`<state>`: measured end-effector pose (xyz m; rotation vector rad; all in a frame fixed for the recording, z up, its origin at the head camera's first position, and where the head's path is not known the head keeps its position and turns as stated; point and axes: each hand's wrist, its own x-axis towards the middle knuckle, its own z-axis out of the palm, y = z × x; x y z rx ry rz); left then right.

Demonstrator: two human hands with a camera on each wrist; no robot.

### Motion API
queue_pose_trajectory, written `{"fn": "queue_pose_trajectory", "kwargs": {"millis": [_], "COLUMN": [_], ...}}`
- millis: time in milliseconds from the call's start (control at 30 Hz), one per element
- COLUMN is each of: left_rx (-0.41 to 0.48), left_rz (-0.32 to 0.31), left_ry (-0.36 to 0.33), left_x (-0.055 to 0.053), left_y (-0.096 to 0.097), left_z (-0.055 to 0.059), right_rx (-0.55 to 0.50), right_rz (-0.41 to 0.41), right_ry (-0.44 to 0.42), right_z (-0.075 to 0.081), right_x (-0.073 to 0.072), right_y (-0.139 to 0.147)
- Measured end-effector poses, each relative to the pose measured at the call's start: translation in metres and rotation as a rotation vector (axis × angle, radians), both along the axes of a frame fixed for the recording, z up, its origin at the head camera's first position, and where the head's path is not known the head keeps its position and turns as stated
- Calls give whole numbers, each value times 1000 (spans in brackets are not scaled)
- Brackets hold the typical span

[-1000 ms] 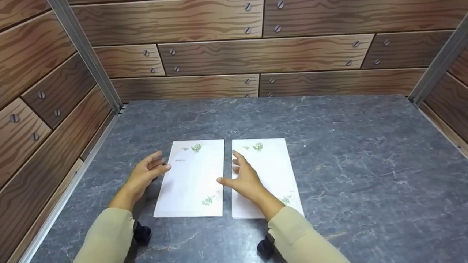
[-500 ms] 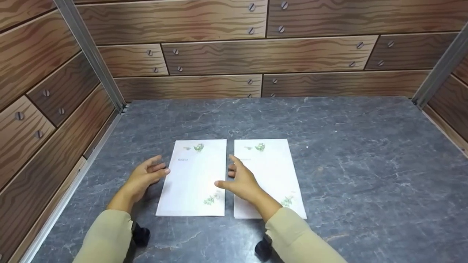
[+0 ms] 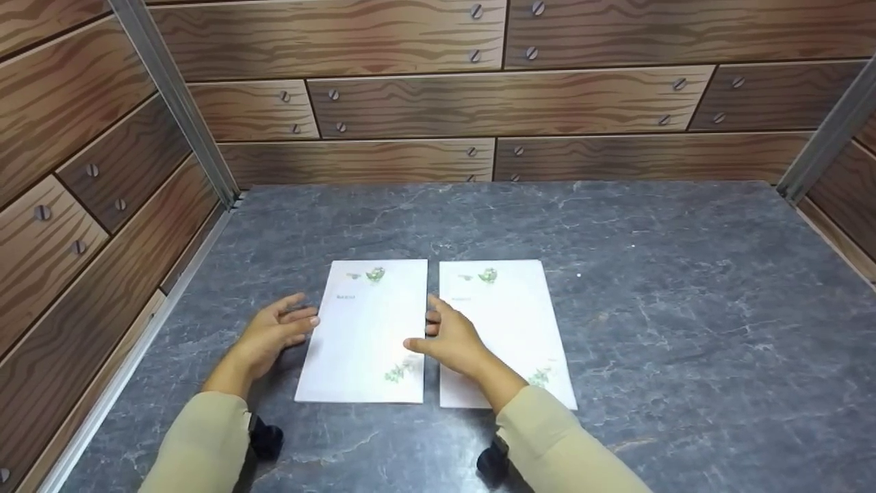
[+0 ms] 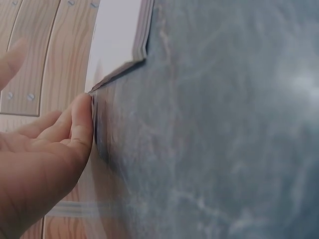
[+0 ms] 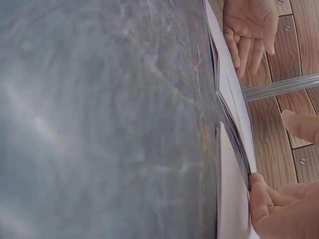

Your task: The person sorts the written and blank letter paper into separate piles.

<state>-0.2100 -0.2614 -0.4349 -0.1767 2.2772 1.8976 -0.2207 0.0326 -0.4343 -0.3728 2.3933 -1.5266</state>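
Note:
Two thin stacks of white sheets printed with small green plant drawings lie side by side. The left stack [image 3: 363, 335] is between my hands, the right stack [image 3: 506, 322] partly under my right forearm. My left hand [image 3: 263, 339] is at the left stack's outer edge. In the left wrist view the fingertips meet the edge of the layered sheets [image 4: 117, 37], thumb held apart. My right hand [image 3: 455, 342] reaches into the gap between the stacks. Its fingertips touch the left stack's inner edge [image 5: 234, 107] in the right wrist view, and its thumb is raised off the paper.
The stacks lie on a dark grey marbled tabletop [image 3: 684, 329]. Wood-patterned panels [image 3: 410, 103] wall it at the back and sides, with metal posts [image 3: 178, 103] in the corners. A wrist camera [image 3: 265, 438] hangs under each sleeve.
My right hand has lowered and shifted left from over the right stack to the left stack's inner edge. The left hand's fingers have come down to the outer edge.

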Motion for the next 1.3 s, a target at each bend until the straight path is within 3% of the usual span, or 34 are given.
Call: {"fn": "queue_pose_trajectory", "kwargs": {"millis": [200, 700, 1000, 1300], "left_rx": [17, 46, 67, 77], "left_rz": [10, 56, 90, 100], "left_ry": [-9, 2, 36, 13], "left_x": [-1, 1, 2, 1], "left_y": [0, -1, -1, 1], "left_z": [-1, -1, -7, -8], "right_rx": [-23, -50, -87, -166], "right_rz": [-9, -32, -96, -106], "right_ry": [-20, 23, 31, -24], "right_z": [-1, -2, -4, -8], "right_x": [-1, -1, -3, -6], "right_y": [0, -2, -7, -8]}}
